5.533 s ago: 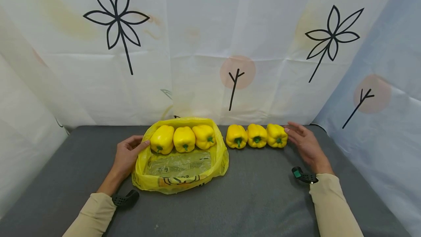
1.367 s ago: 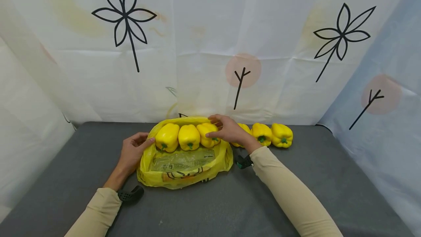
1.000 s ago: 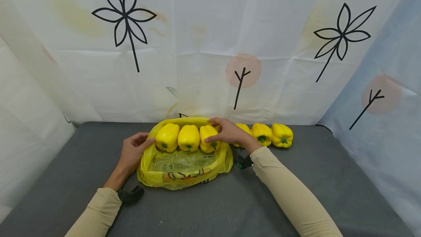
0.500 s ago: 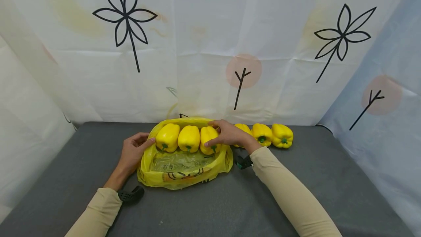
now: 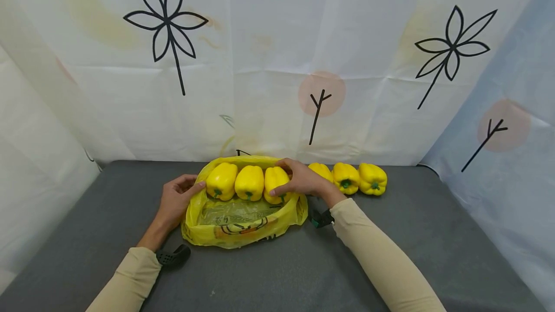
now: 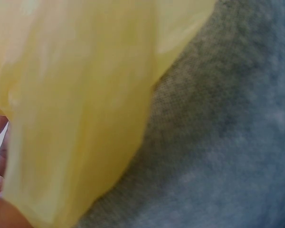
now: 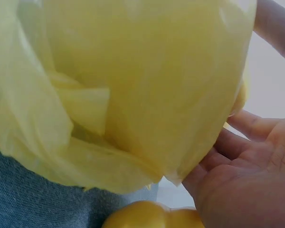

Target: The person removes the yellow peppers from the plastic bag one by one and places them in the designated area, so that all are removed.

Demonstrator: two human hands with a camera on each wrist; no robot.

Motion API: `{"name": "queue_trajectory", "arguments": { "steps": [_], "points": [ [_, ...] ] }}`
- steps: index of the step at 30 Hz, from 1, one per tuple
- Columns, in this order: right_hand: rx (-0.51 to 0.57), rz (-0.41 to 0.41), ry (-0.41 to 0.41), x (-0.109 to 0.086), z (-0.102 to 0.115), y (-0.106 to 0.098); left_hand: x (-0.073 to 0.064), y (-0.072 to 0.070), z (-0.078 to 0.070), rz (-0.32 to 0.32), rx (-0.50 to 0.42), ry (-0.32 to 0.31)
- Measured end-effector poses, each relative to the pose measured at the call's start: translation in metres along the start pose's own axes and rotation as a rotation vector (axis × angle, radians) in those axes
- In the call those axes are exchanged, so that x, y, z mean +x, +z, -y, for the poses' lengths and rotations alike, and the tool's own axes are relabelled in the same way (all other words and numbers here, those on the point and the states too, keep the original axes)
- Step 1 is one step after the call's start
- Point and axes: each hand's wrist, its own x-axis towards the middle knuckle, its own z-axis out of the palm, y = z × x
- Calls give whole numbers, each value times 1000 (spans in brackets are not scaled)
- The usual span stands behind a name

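A yellow plastic bag [image 5: 217, 236] lies on its base with its mouth rolled wide. Inside, along the back, three yellow bell peppers sit in a row, stems toward me: a left one [image 5: 222, 181], a middle one [image 5: 249, 182] and a right one [image 5: 274, 178]. My left hand [image 5: 174, 201] pinches the bag's left rim; in the left wrist view the bag's film [image 6: 80, 109] covers most of that hand. Reaching over the right rim, my right hand [image 5: 303, 179] holds the right pepper, thumb on its front. Its fingers show behind the film in the right wrist view.
On the grey table [image 5: 347, 273], right of the bag, stand three more yellow bell peppers: a near one [image 5: 320, 171] partly behind the right hand, a middle one [image 5: 345, 178] and an end one [image 5: 373, 178]. A printed white curtain [image 5: 260, 110] hangs behind the table.
My right hand has come from the outer end of the table row to the bag's right pepper. That pepper has shifted slightly right and stands straighter. The left hand stays at the rim.
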Motion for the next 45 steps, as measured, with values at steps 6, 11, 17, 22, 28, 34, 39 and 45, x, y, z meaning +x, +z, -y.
{"name": "queue_trajectory", "arguments": {
  "steps": [6,11,17,22,28,34,39,45],
  "points": [
    [55,-35,-18,-4,0,0,0,1,0,3,9,5],
    [77,-56,-39,-9,1,0,0,1,-1,1,22,-1],
    [107,-100,-57,-14,1,-2,-1,0,0,5,20,1],
    [142,-127,-77,-21,4,-6,-1,0,0,5,17,9],
    [216,-137,-104,-29,8,-10,-1,0,0,8,13,16],
    [255,-153,-145,-38,13,-16,0,1,0,6,6,12],
    [260,-173,-167,-48,16,-21,-1,0,0,4,7,11],
    [305,-190,-183,-60,17,-27,-1,1,0,4,10,7]
  ]
}}
